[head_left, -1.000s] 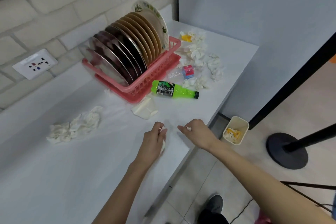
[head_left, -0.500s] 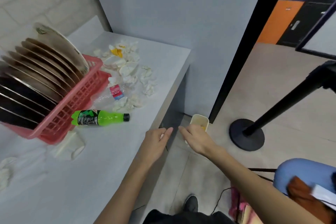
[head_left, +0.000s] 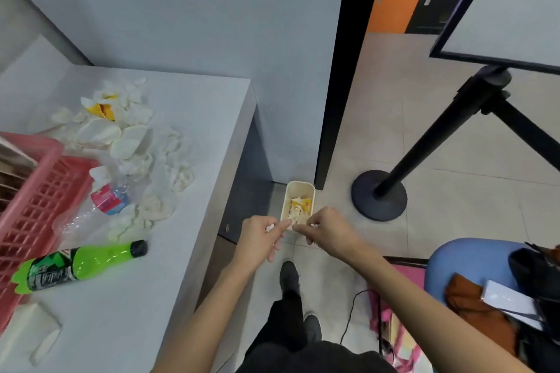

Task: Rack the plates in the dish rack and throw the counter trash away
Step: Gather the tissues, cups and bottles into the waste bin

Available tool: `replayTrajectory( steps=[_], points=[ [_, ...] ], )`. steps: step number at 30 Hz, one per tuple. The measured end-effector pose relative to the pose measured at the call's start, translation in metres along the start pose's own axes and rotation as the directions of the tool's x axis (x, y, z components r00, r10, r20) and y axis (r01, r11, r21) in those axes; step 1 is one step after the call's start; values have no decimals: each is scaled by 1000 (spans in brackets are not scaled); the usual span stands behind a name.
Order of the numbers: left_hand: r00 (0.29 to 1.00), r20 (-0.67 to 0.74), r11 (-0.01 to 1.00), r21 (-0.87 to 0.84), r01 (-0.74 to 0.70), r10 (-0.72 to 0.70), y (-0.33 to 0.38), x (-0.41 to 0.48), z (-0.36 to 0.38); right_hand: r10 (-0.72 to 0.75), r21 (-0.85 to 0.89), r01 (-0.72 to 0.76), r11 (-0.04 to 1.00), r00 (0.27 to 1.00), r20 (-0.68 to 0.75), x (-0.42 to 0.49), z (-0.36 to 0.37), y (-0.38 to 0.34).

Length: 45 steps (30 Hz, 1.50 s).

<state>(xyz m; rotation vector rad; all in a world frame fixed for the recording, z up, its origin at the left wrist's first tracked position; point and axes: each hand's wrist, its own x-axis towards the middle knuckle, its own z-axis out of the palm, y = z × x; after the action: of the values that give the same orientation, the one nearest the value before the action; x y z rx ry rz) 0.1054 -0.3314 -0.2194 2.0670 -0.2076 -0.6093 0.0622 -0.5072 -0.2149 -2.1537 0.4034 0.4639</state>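
My left hand (head_left: 260,238) and my right hand (head_left: 328,232) are held side by side off the counter's right edge, just above the near end of a small cream trash bin (head_left: 298,191) on the floor. Each hand is closed on a small white tissue scrap. The bin holds white and yellow scraps. On the white counter (head_left: 194,130) lie a pile of crumpled tissues (head_left: 133,136), a yellow wrapper (head_left: 101,109), a crushed clear bottle (head_left: 106,200) and a green bottle (head_left: 78,263). The pink dish rack (head_left: 36,191) with plates is cut off at the left edge.
A black stanchion base (head_left: 378,195) stands on the tiled floor right of the bin. A blue chair (head_left: 463,263) with a bag and papers sits at the lower right. A folded white carton (head_left: 33,333) lies on the counter's near left. My shoe (head_left: 289,275) is below the hands.
My view swung right from the counter to the floor. Both hands moved off the counter edge with their scraps and now hover over the trash bin.
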Motion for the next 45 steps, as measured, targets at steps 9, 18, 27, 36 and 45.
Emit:
replayTrajectory(
  steps=[9, 18, 27, 36, 45],
  points=[
    [985, 148, 996, 45, 80, -86, -8, 84, 27, 112, -132, -109, 985, 994, 14, 60, -21, 32],
    [986, 149, 984, 169, 48, -74, -22, 142, 55, 269, 53, -272, 961, 961, 69, 114, -22, 81],
    [983, 66, 982, 91, 165, -171, -79, 190, 104, 339, 55, -349, 935, 930, 139, 169, 2, 130],
    [962, 153, 973, 89, 214, -225, -180, 249, 156, 365, 41, -379, 925, 912, 188, 240, 79, 210],
    [946, 107, 952, 2, 306, -305, -303, 328, 201, 267, 80, -291, 953, 936, 229, 332, 161, 294]
  ],
)
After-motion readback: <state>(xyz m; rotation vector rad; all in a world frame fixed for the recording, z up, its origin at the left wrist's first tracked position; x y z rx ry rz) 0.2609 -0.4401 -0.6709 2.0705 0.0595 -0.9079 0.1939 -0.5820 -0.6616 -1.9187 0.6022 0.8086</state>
